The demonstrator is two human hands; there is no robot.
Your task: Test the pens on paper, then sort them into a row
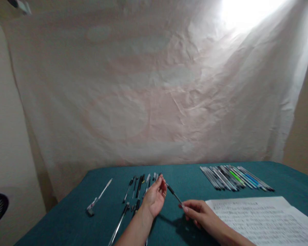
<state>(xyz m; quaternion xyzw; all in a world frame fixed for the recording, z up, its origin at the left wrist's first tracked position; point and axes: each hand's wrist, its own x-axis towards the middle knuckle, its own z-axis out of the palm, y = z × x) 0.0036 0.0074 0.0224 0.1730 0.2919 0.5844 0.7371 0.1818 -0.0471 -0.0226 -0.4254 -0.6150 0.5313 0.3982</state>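
Teal cloth: covers the table (66, 222) in front of you, running back to its far edge, with both your hands above its middle.
Dark-gripped pen (171, 190): held between your two hands, its long axis slanting from the far left end down to the near right end.
Left hand (154, 201): thumb and fingertips pinched on the pen's far end, palm partly turned up; the pen leads away from these fingers toward your right and the near edge.
Right hand (201, 213): thumb and forefinger pinching the near end, other fingers curled beneath; the pen runs from here up and leftward. Each hand is nearest to its own end.
Loose pens (139, 187): beside and beyond your left forearm, some partly hidden by it; one clear pen (119, 223) slants toward the near edge.
Lone pen (104, 190): well apart, toward the left edge.
Row of pens (236, 177): side by side toward the far right corner.
Written paper (261, 218): at the near right corner, just beside your right hand.
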